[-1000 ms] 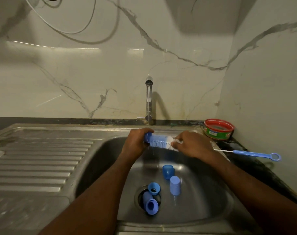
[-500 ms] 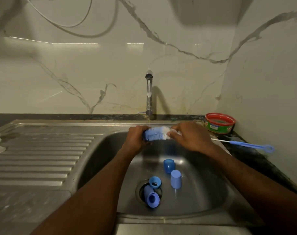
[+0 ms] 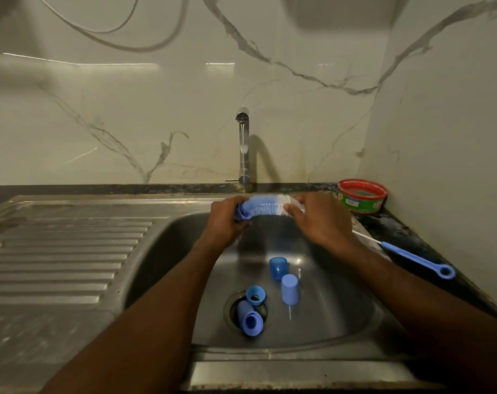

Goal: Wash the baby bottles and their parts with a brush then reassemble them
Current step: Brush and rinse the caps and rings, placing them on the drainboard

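Over the far side of the steel sink [image 3: 162, 251], under the tap [image 3: 243, 143], I hold a bottle brush [image 3: 265, 206] with blue and white bristles. My left hand [image 3: 226, 220] grips its blue tip end, and my right hand [image 3: 321, 217] grips the white end. The brush's thin stem and blue handle [image 3: 415, 260] stick out to the right over the counter. In the basin lie several blue bottle parts: a dark blue cap [image 3: 278, 267], a lighter cap [image 3: 290, 288], a ring [image 3: 255, 294] and a tube-like piece [image 3: 250, 318] on the drain.
A ribbed steel drainboard [image 3: 62, 251] stretches to the left, with a pale object at its far left edge. A round red and green tub [image 3: 362, 196] stands in the back right corner by the marble wall. Dark counter runs along the right.
Both hands with the brush have lifted slightly toward the tap, and the bristle head now bends in an arc between them. The parts in the basin have not moved.
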Available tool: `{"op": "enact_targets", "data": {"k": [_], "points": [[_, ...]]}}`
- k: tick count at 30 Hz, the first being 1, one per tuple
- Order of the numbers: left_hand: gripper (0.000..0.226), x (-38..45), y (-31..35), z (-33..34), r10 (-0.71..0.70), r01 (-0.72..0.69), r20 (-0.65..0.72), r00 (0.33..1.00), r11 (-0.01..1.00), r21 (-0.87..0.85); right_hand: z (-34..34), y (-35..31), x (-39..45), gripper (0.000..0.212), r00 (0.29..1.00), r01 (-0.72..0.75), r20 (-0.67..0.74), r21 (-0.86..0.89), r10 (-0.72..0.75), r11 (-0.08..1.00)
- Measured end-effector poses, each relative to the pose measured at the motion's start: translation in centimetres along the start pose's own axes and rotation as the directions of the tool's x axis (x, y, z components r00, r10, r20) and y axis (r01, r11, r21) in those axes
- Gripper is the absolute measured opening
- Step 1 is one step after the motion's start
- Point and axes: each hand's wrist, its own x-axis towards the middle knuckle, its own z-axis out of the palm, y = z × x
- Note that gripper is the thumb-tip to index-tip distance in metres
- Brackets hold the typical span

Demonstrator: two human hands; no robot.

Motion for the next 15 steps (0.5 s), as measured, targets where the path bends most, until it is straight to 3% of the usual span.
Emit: {"op": "enact_targets", "data": {"k": [3,6,8,11,13,15], "points": [[0.048,0.0,0.4,-0.1,0.06,-0.06,0.002,0.998,0.997,0.044,0.4,0.5,-0.3,0.037,0.99,0.034,0.137,-0.07,-0.025,0.997],[0.045,-0.3,0.1,-0.2,0.06,-0.061,0.018,0.998,0.996,0.063,0.0,0.1,0.1,0.035,0.948,0.15,0.275,0.053,-0.159,0.987],[0.043,-0.4,-0.2,-0.1,0.052,-0.054,0.033,0.998,0.998,0.045,-0.2,-0.2,0.3,0.034,0.953,0.205,0.214,0.072,-0.216,0.976],[0.048,-0.2,0.3,0.0,0.059,-0.061,0.043,0.997,0.997,0.045,0.1,0.5,-0.1,0.038,0.997,0.057,0.045,0.016,-0.058,0.998],[0.053,0.1,0.6,0.0,0.042,-0.042,0.013,0.999,0.999,0.004,0.8,0.8,-0.5,0.041,0.996,-0.014,0.092,0.013,0.013,1.0],[0.056,0.1,0.8,0.0,-0.005,0.005,0.009,1.0,0.999,-0.034,1.6,0.7,-0.4,0.04,0.984,0.015,0.176,0.015,-0.017,1.0]]}}
